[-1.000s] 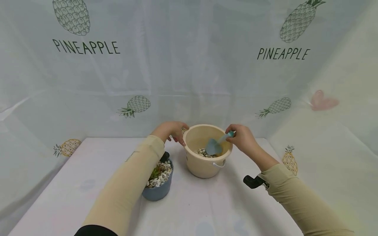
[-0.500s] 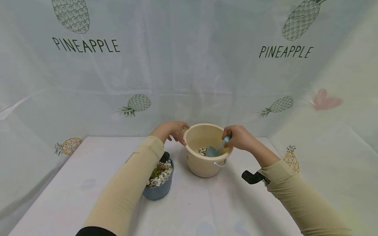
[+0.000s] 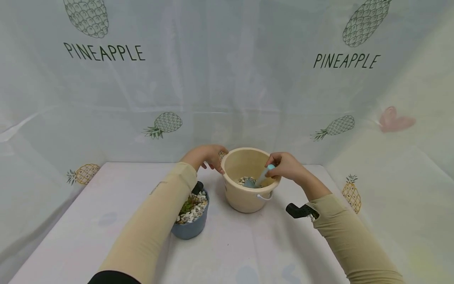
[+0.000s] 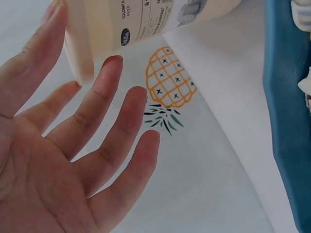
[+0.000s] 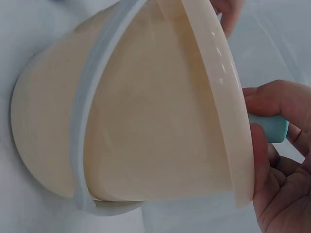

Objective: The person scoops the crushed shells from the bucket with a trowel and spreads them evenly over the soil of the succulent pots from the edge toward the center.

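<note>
My left hand (image 3: 209,156) holds the rim of a cream plastic bucket (image 3: 244,201) at its left side. In the left wrist view its thumb lies against the rim and the other fingers spread by the outer wall. My right hand (image 3: 289,167) pinches the pale teal handle of a small shovel (image 3: 262,177) over the bucket's right rim. The shovel tilts down into the bucket, its blue-grey blade partly among small pebbles (image 3: 242,180). The right wrist view shows only the handle's end, between thumb and fingers; the bucket wall hides the blade.
A blue pot (image 3: 189,229) with a green succulent and pale stones stands left of the bucket, partly behind the left sleeve. The bucket's white bail (image 3: 264,197) hangs at its front right. Pineapple-printed sheeting (image 3: 227,79) rises behind the white tabletop (image 3: 227,252).
The shovel has gone lower into the bucket, and its blade has sunk toward the pebbles. My right hand has moved slightly left and down with it. The left hand keeps its place.
</note>
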`<state>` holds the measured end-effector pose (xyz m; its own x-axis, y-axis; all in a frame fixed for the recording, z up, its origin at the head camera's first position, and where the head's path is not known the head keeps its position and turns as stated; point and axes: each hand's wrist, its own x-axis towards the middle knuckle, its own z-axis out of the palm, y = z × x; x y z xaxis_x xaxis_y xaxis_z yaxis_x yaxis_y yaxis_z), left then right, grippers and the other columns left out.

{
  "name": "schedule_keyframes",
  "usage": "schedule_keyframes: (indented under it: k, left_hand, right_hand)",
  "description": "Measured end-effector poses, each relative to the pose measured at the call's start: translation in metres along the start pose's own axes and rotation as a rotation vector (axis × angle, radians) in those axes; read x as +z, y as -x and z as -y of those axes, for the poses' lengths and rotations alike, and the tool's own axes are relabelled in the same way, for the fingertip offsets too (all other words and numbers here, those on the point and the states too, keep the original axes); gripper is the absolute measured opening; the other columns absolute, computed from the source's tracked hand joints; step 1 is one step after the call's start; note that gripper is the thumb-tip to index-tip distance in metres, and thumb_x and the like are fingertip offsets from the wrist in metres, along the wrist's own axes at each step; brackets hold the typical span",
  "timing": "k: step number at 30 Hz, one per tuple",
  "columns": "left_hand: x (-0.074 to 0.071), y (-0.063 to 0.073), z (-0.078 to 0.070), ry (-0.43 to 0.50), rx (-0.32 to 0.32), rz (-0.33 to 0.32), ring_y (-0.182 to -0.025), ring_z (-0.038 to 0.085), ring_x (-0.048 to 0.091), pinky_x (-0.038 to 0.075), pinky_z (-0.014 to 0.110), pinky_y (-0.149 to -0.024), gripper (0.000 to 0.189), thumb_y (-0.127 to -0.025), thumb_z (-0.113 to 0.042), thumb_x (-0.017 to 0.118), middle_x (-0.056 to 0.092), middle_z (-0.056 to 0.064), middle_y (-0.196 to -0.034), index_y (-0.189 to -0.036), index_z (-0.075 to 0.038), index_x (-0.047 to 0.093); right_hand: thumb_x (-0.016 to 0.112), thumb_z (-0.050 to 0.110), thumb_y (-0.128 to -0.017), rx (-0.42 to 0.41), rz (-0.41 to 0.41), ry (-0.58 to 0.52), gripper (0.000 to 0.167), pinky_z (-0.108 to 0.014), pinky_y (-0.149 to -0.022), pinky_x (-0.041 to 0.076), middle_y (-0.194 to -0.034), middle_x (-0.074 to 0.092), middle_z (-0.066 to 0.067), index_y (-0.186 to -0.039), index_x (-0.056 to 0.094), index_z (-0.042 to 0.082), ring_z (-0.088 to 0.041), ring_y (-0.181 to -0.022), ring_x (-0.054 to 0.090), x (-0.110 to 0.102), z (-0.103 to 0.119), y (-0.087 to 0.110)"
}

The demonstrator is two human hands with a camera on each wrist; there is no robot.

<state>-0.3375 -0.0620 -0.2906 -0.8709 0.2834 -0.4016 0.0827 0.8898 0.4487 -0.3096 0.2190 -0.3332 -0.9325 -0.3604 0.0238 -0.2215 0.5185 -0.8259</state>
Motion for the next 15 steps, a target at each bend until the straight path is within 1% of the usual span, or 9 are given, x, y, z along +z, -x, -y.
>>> schedule_keyframes:
  k: [7, 10, 15]
  left_hand:
    - [-0.001, -0.002, 0.003, 0.026, 0.019, 0.015, -0.101, 0.026, 0.061, 0.051, 0.044, -0.081, 0.09, -0.08, -0.02, 0.083, 0.062, 0.005, -0.105, -0.153, -0.026, 0.032]
    - [-0.001, -0.002, 0.003, 0.024, 0.023, 0.019, -0.101, 0.026, 0.061, 0.051, 0.044, -0.081, 0.09, -0.079, -0.021, 0.083, 0.063, 0.006, -0.106, -0.153, -0.026, 0.032]
    - [-0.001, 0.0, 0.004, 0.016, 0.03, 0.028, -0.104, 0.027, 0.061, 0.052, 0.044, -0.08, 0.089, -0.08, -0.021, 0.083, 0.062, 0.007, -0.114, -0.153, -0.026, 0.032]
  right_hand:
    - [0.076, 0.0, -0.078, -0.008, -0.048, -0.156, 0.022, -0.033, -0.066, 0.056, -0.079, 0.061, -0.011, -0.094, 0.063, -0.004, -0.022, -0.072, 0.063, 0.001, -0.011, -0.001]
    - [0.074, 0.0, -0.08, -0.016, -0.071, -0.209, 0.022, -0.031, -0.066, 0.056, -0.081, 0.062, -0.01, -0.097, 0.061, -0.006, -0.02, -0.072, 0.063, 0.002, -0.015, 0.0]
    - [0.072, -0.001, -0.082, -0.032, -0.132, -0.278, 0.026, -0.027, -0.061, 0.053, -0.08, 0.063, -0.007, -0.101, 0.059, -0.013, -0.016, -0.068, 0.061, 0.006, -0.021, 0.0]
